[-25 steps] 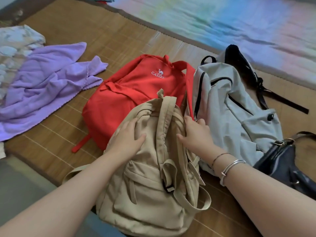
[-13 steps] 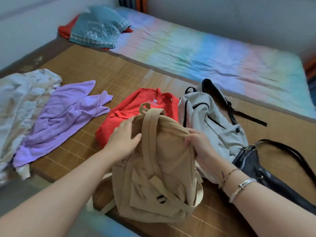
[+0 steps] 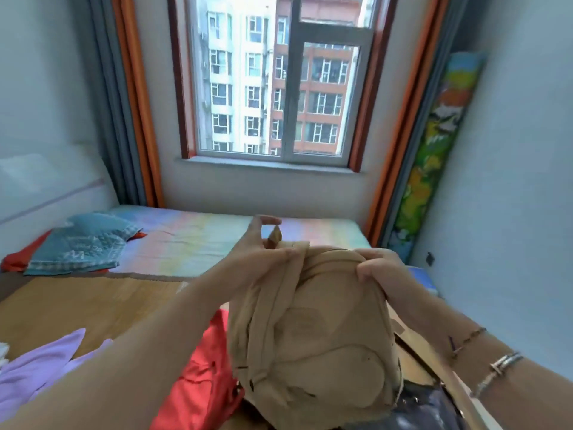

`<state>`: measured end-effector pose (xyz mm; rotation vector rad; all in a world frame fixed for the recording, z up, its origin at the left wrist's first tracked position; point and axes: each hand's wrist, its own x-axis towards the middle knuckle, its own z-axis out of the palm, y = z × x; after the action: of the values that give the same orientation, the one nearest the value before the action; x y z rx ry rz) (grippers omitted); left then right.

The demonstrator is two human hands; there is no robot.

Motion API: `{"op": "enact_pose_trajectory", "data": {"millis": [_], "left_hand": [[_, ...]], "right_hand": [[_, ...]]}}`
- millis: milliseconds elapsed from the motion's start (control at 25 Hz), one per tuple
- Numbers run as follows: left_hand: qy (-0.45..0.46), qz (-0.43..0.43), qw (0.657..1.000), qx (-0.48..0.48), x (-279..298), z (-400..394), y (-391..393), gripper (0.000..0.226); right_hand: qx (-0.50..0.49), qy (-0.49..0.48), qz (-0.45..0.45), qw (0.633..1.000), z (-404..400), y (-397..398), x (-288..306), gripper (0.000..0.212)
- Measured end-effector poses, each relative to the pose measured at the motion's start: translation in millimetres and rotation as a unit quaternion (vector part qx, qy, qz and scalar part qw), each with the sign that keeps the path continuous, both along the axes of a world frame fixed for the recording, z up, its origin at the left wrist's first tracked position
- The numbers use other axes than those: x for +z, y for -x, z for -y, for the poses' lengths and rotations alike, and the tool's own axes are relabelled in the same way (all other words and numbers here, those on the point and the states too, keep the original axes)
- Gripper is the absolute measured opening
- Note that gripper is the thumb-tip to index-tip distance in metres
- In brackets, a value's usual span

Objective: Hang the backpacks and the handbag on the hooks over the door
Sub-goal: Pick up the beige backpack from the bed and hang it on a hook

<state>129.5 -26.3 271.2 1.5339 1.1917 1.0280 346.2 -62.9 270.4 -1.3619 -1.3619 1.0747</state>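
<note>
I hold the beige backpack up in front of me, lifted off the bed, its front pocket facing me. My left hand pinches its top loop and strap at the upper left. On the upper right, my right hand grips the top edge of the bag. The red backpack lies on the mat below, partly hidden by the beige one. Only a dark piece of the black handbag shows at the bottom right. The grey backpack is hidden. No door or hooks are in view.
A woven bamboo mat covers the near part of the bed, with a pastel sheet beyond. Purple cloth lies at the lower left, a blue folded quilt at the far left. A window with curtains faces me.
Both hands have raised the beige backpack off the mat to chest height. The view has swung upward from the bed to the window wall.
</note>
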Motion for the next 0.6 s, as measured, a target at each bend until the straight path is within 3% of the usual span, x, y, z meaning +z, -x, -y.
{"op": "enact_pose_trajectory", "data": {"millis": [120, 160, 280, 360, 440, 520, 560, 600], "left_hand": [[-0.046, 0.05, 0.988, -0.137, 67, 26, -95, 0.023], [-0.05, 0.056, 0.98, -0.187, 84, 38, -133, 0.023], [-0.039, 0.089, 0.941, -0.325, 119, 87, -239, 0.047], [-0.091, 0.064, 0.908, -0.404, 132, 141, -313, 0.052], [-0.185, 0.042, 0.882, -0.432, 136, 203, -382, 0.042], [-0.23, 0.067, 0.865, -0.44, 140, 267, -447, 0.023], [-0.242, 0.081, 0.868, -0.426, 143, 295, -476, 0.013], [-0.248, 0.096, 0.874, -0.407, 148, 319, -504, 0.008]], "right_hand": [[-0.11, -0.055, 0.046, 0.991, 62, -84, 48, 0.034], [-0.155, -0.068, 0.042, 0.985, 90, -118, 59, 0.034], [-0.247, -0.086, 0.021, 0.965, 177, -214, 79, 0.041], [-0.306, -0.097, 0.009, 0.947, 250, -272, 89, 0.048], [-0.355, -0.111, -0.001, 0.928, 324, -320, 96, 0.045], [-0.404, -0.112, 0.025, 0.907, 398, -357, 101, 0.023], [-0.421, -0.11, 0.059, 0.898, 430, -372, 102, 0.012], [-0.441, -0.104, 0.101, 0.886, 459, -388, 101, 0.016]]}}
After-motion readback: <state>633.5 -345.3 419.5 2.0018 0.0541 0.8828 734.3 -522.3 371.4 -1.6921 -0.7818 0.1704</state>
